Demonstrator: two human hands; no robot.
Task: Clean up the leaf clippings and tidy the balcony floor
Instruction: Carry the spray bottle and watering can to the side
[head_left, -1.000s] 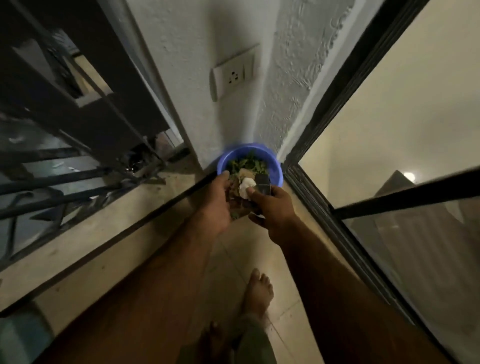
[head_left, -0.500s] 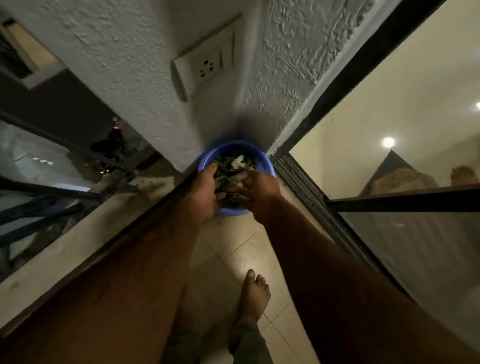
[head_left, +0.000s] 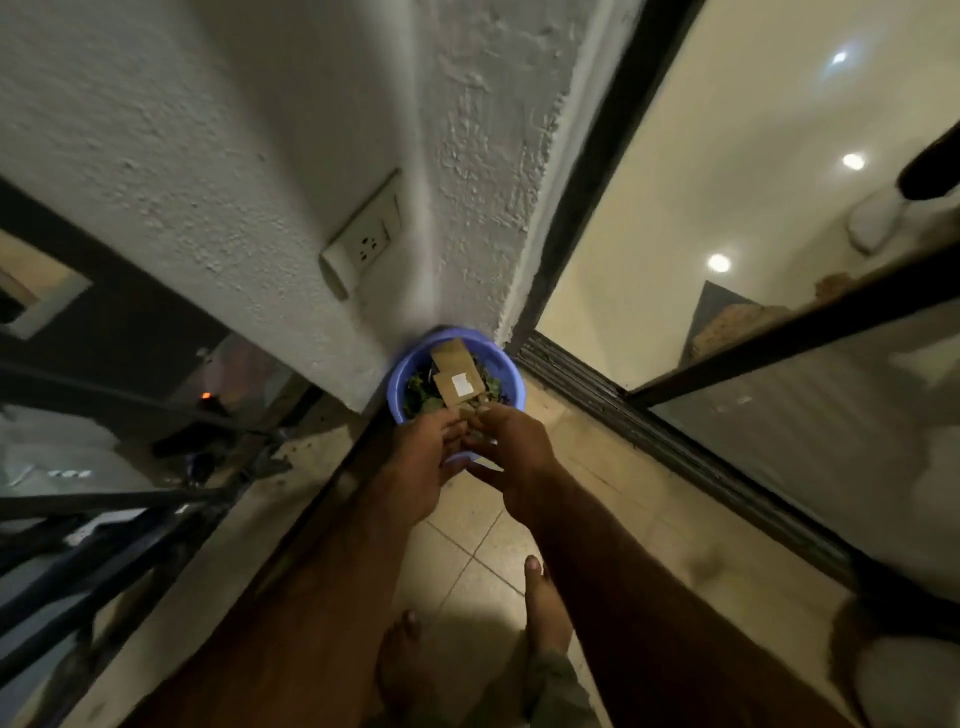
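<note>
L hand (head_left: 423, 460) & R hand (head_left: 517, 454) meet over tub (head_left: 399, 373) w/ leaves (head_left: 418, 397) & card (head_left: 451, 358); grip on either: can't tell.

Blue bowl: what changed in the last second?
Both hands lowered their load of scraps into the blue bowl; cardboard pieces now lie on the leaf clippings. The left hand and right hand have drawn back to its near rim, fingertips together; any remaining grip is unclear. The bowl itself stays put.
</note>
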